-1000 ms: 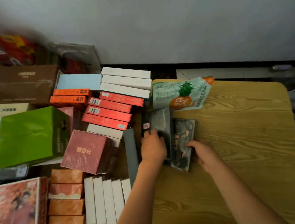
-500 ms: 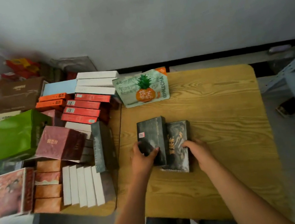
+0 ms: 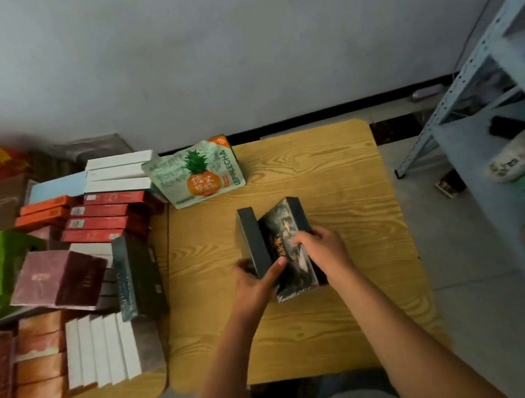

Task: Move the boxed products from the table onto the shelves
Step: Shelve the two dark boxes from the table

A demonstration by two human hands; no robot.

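**2 dark boxes being gathered edge-up at the middle of the bench**

The person is standing 2 dark boxes (image 3: 278,248) on edge together near the centre of the wooden bench (image 3: 339,186), the pair touching side by side. The left hand (image 3: 256,285) is gripping the near end of the matte box at 9 o'clock of the pair, its thumb lying across onto the glossy box. The right hand (image 3: 323,247) is curling its fingers (image 3: 299,239) over the top edge of the glossy patterned box, so both hands are holding and neither is spread wide.

The boxes are looking stiff and flat-sided, probably light for their bulk. The glossy one is catching the light as if film-wrapped, so it is likely slippery; 2 pressed together may slide against each other. A squeeze from both outer faces, with support under the near ends, is seeming the safest hold. Corners could dent if knocked.

The metal shelves (image 3: 464,85) are standing at 3 o'clock, well apart from the bench across bare floor. At 9 o'clock a crowd of stacked boxes (image 3: 98,222) is waiting, and a pineapple pouch (image 3: 198,175) is lying at 12 o'clock. Most of the task is still ahead.
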